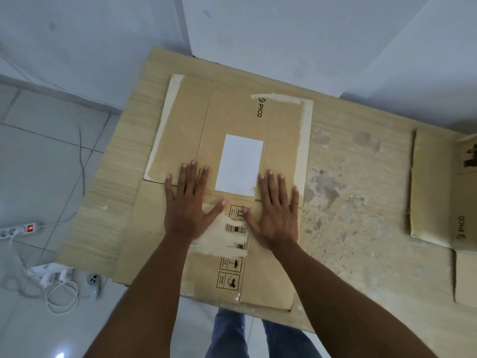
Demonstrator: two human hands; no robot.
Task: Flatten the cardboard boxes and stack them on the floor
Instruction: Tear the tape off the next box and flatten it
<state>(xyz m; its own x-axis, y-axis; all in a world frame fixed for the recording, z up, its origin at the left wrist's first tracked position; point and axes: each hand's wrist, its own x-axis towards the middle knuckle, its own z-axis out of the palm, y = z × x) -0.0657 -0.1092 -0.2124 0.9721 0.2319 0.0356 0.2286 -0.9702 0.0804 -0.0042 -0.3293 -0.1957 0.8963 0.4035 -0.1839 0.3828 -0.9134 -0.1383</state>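
Pressing down on a flattened PICO cardboard box (232,120), flat on the wooden table (361,177), long axis running straight away from the person, logo end far, handling symbols near. Bearing on it with left hand (187,205) and right hand (277,213), palms down, fingers (271,187) straight and spread wide, gripping nothing, flanking the white label (240,164). At the table's right edge, another PICO box (433,189). On the tiled floor (38,164) to the left, a power strip (20,229).
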